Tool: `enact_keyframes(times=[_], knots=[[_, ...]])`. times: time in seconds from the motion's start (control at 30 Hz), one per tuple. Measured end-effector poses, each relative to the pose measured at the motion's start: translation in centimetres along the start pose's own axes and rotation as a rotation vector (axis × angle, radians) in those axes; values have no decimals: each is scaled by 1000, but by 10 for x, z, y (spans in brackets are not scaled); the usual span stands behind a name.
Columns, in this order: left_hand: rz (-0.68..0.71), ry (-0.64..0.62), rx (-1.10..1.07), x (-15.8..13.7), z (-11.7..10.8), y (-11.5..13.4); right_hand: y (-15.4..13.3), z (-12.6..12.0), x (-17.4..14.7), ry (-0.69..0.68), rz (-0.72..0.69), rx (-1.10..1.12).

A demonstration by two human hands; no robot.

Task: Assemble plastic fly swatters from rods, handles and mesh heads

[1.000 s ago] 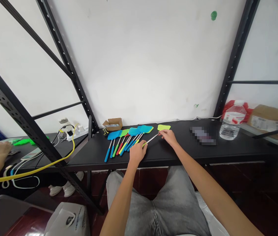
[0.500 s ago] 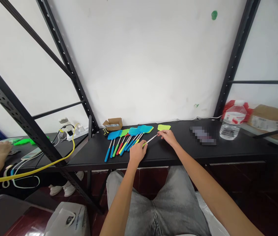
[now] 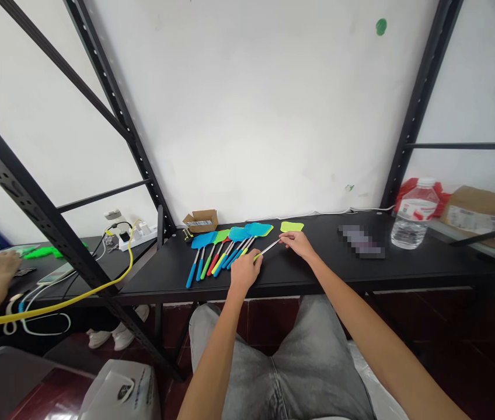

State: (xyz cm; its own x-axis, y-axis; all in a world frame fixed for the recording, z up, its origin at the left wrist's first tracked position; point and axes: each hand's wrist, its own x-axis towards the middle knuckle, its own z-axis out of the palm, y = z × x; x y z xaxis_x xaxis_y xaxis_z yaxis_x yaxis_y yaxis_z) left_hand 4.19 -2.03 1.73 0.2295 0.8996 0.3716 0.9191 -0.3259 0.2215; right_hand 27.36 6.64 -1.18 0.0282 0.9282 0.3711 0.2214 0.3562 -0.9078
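Note:
A yellow-green fly swatter (image 3: 292, 226) with a thin metal rod is held between my two hands, tilted up to the right above the black tabletop. My left hand (image 3: 246, 269) is closed around its handle end. Farther up, my right hand (image 3: 296, 241) pinches the rod just below the flat head, partly covering it. To the left of my hands lies a row of fly swatters (image 3: 239, 233) with blue, green, red and yellow handles, their heads overlapping toward the wall.
A small open cardboard box (image 3: 201, 220) stands behind the row. On the right are a blurred-out flat item (image 3: 361, 241), a water bottle (image 3: 414, 214) and a brown parcel (image 3: 484, 213). A yellow cable (image 3: 129, 265) crosses at left, near another person's hands (image 3: 0, 269).
Hardly anything differs. My hands keep the same hold on the fly swatter, with only a very slight shift of the right hand.

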Motion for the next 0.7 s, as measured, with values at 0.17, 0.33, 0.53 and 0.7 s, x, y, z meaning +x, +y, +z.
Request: enact_keyframes(times=[0.17,0.33,0.53,0.7], knots=[[24,18,4,0,1,-1,3,-1,2,-11,-10,-34],[42,38,0,0,2,-3,3,-1,2,-12,-31,-105],[64,39,-2,1,3,-5,2,-3,1,-34,-36,-152],[73,38,-4,1,3,-6,7,-3,2,-55,-43,-149]])
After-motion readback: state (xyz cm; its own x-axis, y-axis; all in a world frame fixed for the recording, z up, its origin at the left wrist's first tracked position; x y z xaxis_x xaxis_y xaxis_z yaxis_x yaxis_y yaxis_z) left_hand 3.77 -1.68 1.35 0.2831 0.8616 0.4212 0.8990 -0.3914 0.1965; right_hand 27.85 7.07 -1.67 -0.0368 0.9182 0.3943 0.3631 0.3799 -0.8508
